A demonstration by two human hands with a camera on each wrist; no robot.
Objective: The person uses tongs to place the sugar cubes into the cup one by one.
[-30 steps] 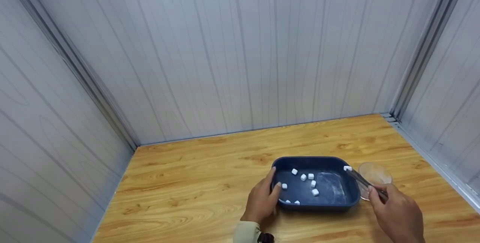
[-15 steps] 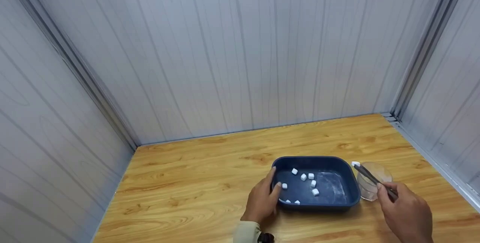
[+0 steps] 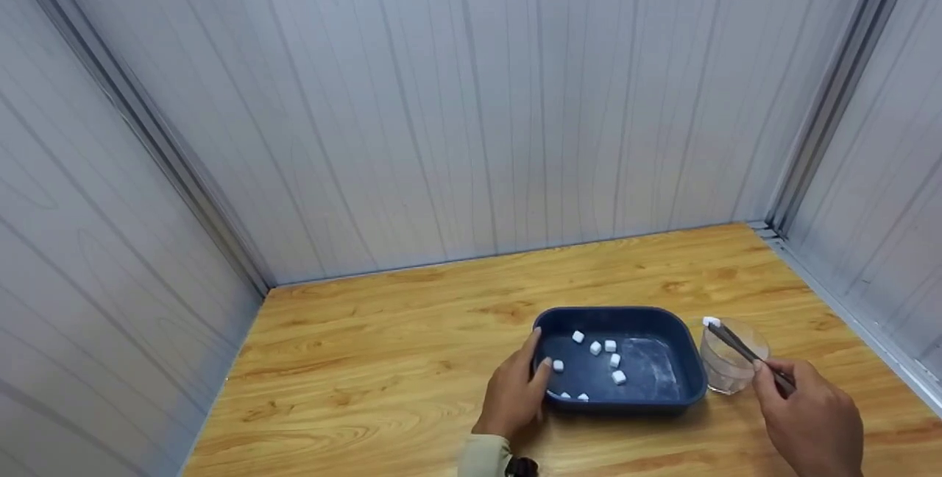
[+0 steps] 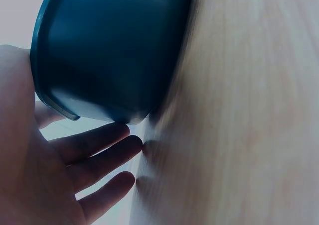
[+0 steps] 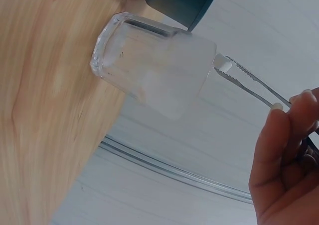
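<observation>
My left hand (image 3: pixel 513 394) holds the left end of a dark blue rectangular baking dish (image 3: pixel 618 408), thumb at the rim and fingers along the outside. In the left wrist view, other fingers (image 4: pixel 107 160) spread below the dish wall. Several white cubes (image 3: pixel 619 377), like sugar cubes, lie in the dish. My right hand (image 3: pixel 813 418) pinches metal tweezers (image 3: pixel 738 347), whose serrated tips grip one white cube (image 5: pixel 223 62). That cube is at the mouth of a clear drinking glass (image 5: pixel 149 68), which stands upright just right of the dish.
Everything stands on a wood-grain table (image 3: pixel 368 359). Pale panel walls (image 3: pixel 471 109) enclose it at the back and both sides. The glass stands close beside the dish's right end.
The right hand has moved right with the tweezers, carrying the cube from over the dish's right rim to the glass's mouth. The left hand and dish have stayed put.
</observation>
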